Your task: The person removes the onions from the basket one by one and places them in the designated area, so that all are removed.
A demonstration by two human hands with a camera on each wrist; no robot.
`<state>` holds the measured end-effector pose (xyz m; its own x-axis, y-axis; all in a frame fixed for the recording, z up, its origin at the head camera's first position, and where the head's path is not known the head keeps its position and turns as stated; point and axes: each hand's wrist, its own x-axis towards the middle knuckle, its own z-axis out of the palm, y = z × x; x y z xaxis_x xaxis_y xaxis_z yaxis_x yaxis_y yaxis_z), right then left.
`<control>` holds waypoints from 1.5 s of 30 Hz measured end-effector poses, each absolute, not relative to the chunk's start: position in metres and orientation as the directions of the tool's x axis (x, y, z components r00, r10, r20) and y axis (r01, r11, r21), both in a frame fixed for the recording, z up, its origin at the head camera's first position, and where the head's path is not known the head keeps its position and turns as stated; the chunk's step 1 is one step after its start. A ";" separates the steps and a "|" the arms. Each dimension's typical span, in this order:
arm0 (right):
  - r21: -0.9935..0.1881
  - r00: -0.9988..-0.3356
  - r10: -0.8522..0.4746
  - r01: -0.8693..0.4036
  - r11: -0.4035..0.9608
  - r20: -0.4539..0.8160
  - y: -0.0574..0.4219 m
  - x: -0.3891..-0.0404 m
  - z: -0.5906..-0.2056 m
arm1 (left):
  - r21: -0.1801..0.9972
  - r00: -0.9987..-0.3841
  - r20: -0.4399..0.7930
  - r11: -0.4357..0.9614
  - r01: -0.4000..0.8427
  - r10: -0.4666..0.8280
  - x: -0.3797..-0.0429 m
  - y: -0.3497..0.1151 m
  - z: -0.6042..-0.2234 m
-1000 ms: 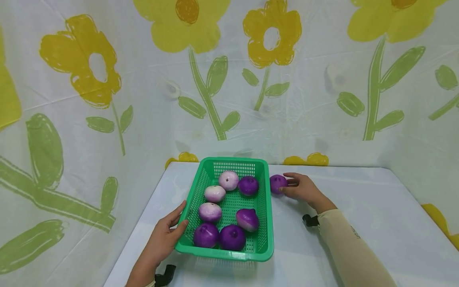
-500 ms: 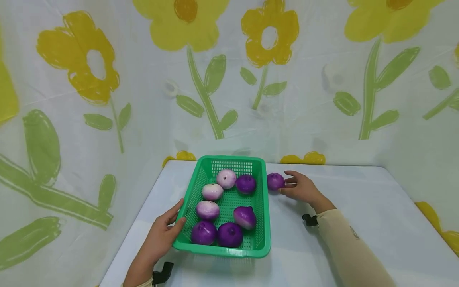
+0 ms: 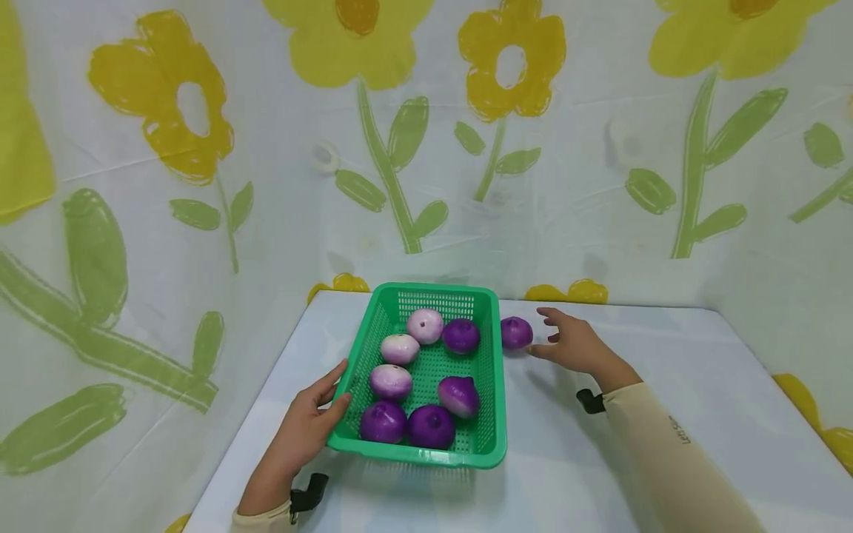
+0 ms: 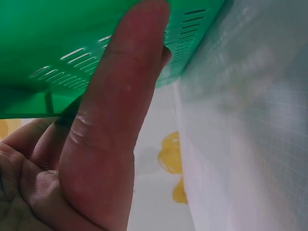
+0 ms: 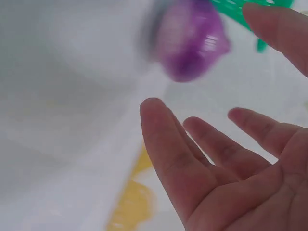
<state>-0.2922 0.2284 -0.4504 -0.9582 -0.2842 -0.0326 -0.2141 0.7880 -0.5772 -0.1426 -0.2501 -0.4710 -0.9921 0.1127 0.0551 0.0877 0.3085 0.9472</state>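
Observation:
A green plastic basket (image 3: 498, 385) holds several onions, some deep purple (image 3: 432, 427) and some pale pink-white (image 3: 391, 382). My left hand (image 3: 303, 426) grips the basket's left side, with thumb and fingers at the rim. In the left wrist view one digit (image 4: 113, 106) lies against the slotted green wall (image 4: 29, 43). A lone purple onion (image 3: 516, 334) sits on the table just outside the basket's right rim. Close to its right, my right hand (image 3: 576, 344) has its fingers spread and holds nothing. The right wrist view shows a gap between that onion (image 5: 192, 41) and the fingertips (image 5: 153, 108).
The white table (image 3: 600, 459) extends to the right of the basket and in front of it. A white cloth with printed yellow flowers (image 3: 509, 66) hangs behind the table and along its sides. Black wrist mounts (image 3: 309, 492) stick out under both wrists.
My right hand has drawn back slightly to the right from the lone onion, and its fingers have spread wider. The left hand keeps its place on the basket; the head view has shifted a little.

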 end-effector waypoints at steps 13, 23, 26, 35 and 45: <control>-0.476 -0.880 -0.454 -0.460 0.749 0.136 0.186 -0.277 -0.369 | 0.971 -0.993 0.012 0.237 0.040 0.118 -0.140 -0.250 -0.469; -0.382 -0.757 -0.649 -0.623 0.683 0.075 0.129 -0.277 -0.339 | 0.971 -0.997 0.000 0.240 0.017 0.072 -0.138 -0.251 -0.470; -0.376 -0.709 -0.703 -0.667 0.643 0.056 0.112 -0.277 -0.335 | 0.973 -0.996 0.009 0.229 0.029 0.087 -0.138 -0.251 -0.472; -0.360 -0.596 -0.803 -0.747 0.559 -0.011 0.058 -0.286 -0.343 | 0.971 -0.994 0.034 0.232 0.057 0.102 -0.141 -0.251 -0.473; -0.266 -0.548 -0.820 -0.776 0.573 -0.167 0.017 -0.295 -0.365 | 0.968 -0.991 0.059 0.234 0.087 0.123 -0.141 -0.253 -0.473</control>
